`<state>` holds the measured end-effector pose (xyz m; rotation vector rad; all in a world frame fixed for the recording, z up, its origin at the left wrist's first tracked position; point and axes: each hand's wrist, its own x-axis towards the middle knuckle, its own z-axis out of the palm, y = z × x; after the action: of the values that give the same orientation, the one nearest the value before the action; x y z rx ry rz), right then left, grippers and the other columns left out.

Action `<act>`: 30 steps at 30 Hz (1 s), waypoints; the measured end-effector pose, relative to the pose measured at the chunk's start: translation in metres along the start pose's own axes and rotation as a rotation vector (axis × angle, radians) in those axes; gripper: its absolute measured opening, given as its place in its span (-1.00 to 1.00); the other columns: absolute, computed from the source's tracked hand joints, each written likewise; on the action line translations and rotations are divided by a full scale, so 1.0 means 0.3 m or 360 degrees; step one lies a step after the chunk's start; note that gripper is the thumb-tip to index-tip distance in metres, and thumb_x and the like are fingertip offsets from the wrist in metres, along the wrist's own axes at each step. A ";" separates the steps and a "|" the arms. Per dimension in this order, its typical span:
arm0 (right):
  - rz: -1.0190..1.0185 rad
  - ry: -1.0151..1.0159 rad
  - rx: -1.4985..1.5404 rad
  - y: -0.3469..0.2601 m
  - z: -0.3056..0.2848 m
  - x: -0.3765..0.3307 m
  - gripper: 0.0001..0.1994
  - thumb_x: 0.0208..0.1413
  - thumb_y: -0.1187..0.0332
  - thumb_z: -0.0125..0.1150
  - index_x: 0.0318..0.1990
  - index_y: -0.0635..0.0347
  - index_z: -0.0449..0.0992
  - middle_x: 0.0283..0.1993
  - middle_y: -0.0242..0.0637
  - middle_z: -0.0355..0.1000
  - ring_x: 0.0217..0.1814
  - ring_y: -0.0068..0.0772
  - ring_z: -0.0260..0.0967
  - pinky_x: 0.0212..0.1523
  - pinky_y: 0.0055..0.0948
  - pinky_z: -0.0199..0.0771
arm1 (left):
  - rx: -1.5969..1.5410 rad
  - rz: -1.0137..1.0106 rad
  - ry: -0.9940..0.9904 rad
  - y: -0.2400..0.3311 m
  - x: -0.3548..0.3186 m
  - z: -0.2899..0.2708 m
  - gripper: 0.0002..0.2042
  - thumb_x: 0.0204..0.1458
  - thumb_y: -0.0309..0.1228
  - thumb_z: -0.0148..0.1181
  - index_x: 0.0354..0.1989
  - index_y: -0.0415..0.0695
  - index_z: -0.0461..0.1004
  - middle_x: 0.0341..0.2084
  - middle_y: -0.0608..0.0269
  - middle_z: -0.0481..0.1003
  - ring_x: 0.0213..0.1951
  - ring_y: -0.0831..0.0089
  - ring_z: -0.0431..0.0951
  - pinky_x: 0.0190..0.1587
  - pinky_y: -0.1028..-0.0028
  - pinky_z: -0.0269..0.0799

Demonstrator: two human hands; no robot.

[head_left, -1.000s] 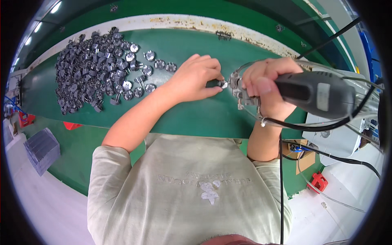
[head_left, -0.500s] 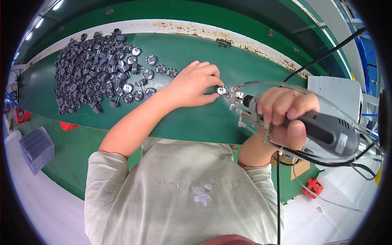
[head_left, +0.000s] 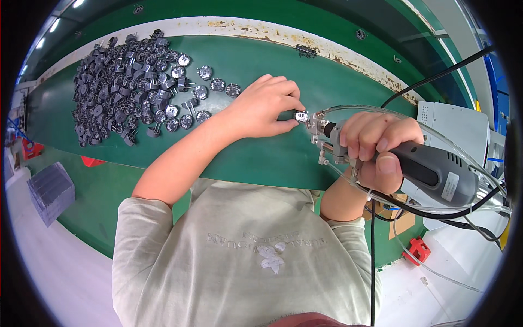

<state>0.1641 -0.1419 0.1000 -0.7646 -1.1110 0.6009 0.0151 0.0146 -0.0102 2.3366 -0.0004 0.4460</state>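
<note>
Between the thumb and forefinger of my left hand (head_left: pixel 268 106) is a small round component (head_left: pixel 300 116), dark-edged with a shiny face. Wrapped in my right hand (head_left: pixel 380 146) is a grey and black electric screwdriver (head_left: pixel 438 171), lying nearly level with its tip toward the left. A metal fixture (head_left: pixel 318 126) with clear hoses sits on the screwdriver's front end and reaches the component's right edge; whether the tip touches it I cannot tell. On the left of the green table (head_left: pixel 256 163) spreads a big heap of similar dark round components (head_left: pixel 117 90), with several lying loose beside my left forearm.
A worn white rail (head_left: pixel 229 26) runs along the table's far edge. At the right stands a light grey machine box (head_left: pixel 455 128); a black cable (head_left: pixel 436 76) and clear hoses cross there. Below lie a red plastic piece (head_left: pixel 418 252), a cardboard box (head_left: pixel 403 222) and a grey block-like bundle (head_left: pixel 50 192).
The fixture on the screwdriver has come closer against the component's right side. Both hands keep their grip, and the view has shifted slightly.
</note>
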 end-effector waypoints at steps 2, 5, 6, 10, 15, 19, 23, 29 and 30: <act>-0.0009 0.0007 -0.0003 0.004 0.002 -0.001 -0.71 0.15 0.41 0.43 -0.24 0.24 0.34 -0.53 -0.26 0.38 -0.59 -0.39 0.32 -0.48 -0.31 0.47 | 0.0000 0.0001 0.0000 0.000 0.001 0.000 -0.73 -0.07 -0.33 0.46 -0.16 -0.05 0.66 -0.24 0.36 0.48 -0.11 0.33 0.50 -0.04 0.32 0.31; -0.0018 0.0008 -0.0008 0.005 0.006 0.000 -0.71 0.14 0.41 0.44 -0.24 0.24 0.34 -0.53 -0.27 0.39 -0.58 -0.39 0.32 -0.48 -0.32 0.46 | -0.0002 -0.0022 -0.0025 0.004 0.002 -0.005 -0.73 -0.06 -0.33 0.46 -0.16 -0.05 0.66 -0.25 0.37 0.47 -0.11 0.34 0.50 -0.04 0.32 0.31; -0.0020 0.0007 -0.0009 0.005 0.008 0.000 -0.71 0.13 0.41 0.44 -0.24 0.24 0.34 -0.53 -0.27 0.39 -0.58 -0.39 0.32 -0.48 -0.32 0.46 | 0.0002 -0.0027 -0.0031 0.005 0.003 -0.007 -0.73 -0.06 -0.33 0.46 -0.16 -0.05 0.67 -0.25 0.37 0.47 -0.11 0.34 0.50 -0.04 0.32 0.31; -0.0024 0.0014 -0.0010 0.009 0.007 -0.006 -0.70 0.11 0.43 0.46 -0.24 0.24 0.35 -0.54 -0.27 0.38 -0.59 -0.39 0.32 -0.49 -0.34 0.46 | 0.0004 -0.0020 -0.0025 0.002 0.003 -0.004 -0.73 -0.06 -0.33 0.46 -0.16 -0.05 0.67 -0.26 0.37 0.47 -0.12 0.35 0.50 -0.04 0.31 0.32; 0.0009 0.0077 -0.0023 0.012 0.031 -0.003 -0.72 0.07 0.46 0.46 -0.29 0.24 0.37 -0.55 -0.27 0.39 -0.59 -0.39 0.32 -0.50 -0.36 0.43 | -0.0004 -0.0019 -0.0021 0.003 0.001 -0.002 -0.73 -0.07 -0.33 0.46 -0.16 -0.05 0.67 -0.26 0.38 0.46 -0.12 0.34 0.50 -0.04 0.31 0.32; 0.0025 -0.0001 -0.0139 0.023 0.052 0.001 -0.73 -0.03 0.58 0.44 -0.34 0.25 0.38 -0.55 -0.24 0.41 -0.59 -0.38 0.35 -0.51 -0.42 0.41 | -0.0007 -0.0021 -0.0031 0.008 0.001 0.001 -0.75 -0.08 -0.35 0.45 -0.18 -0.04 0.67 -0.27 0.37 0.47 -0.12 0.33 0.49 -0.05 0.32 0.31; 0.0046 -0.0191 -0.0331 0.021 0.073 0.028 -0.72 -0.14 0.70 0.39 -0.35 0.25 0.39 -0.54 -0.23 0.43 -0.59 -0.37 0.37 -0.51 -0.48 0.40 | 0.0070 -0.0010 -0.0062 0.008 0.017 -0.023 -0.77 -0.09 -0.36 0.43 -0.21 -0.05 0.65 -0.26 0.36 0.47 -0.12 0.32 0.49 -0.05 0.32 0.31; 0.0046 0.0065 0.0073 -0.016 0.042 -0.003 -0.72 -0.03 0.56 0.50 -0.31 0.25 0.42 -0.47 -0.29 0.46 -0.49 -0.34 0.41 -0.44 -0.36 0.44 | 0.0166 -0.0010 -0.0067 0.046 0.016 -0.029 -0.79 -0.08 -0.31 0.43 -0.26 -0.05 0.67 -0.27 0.35 0.49 -0.11 0.31 0.50 -0.04 0.29 0.37; -0.0165 -0.0013 0.0100 -0.032 0.018 0.012 -0.69 0.12 0.37 0.52 -0.24 0.24 0.41 -0.50 -0.29 0.42 -0.51 -0.33 0.40 -0.44 -0.32 0.47 | 0.0295 -0.0024 -0.0050 0.042 0.023 -0.062 -0.79 -0.08 -0.31 0.42 -0.26 -0.06 0.67 -0.27 0.34 0.50 -0.11 0.29 0.51 -0.04 0.29 0.38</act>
<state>0.1608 -0.1438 0.1110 -0.6468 -1.1270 0.5497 0.0141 0.0190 0.0130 2.5240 0.0452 0.4176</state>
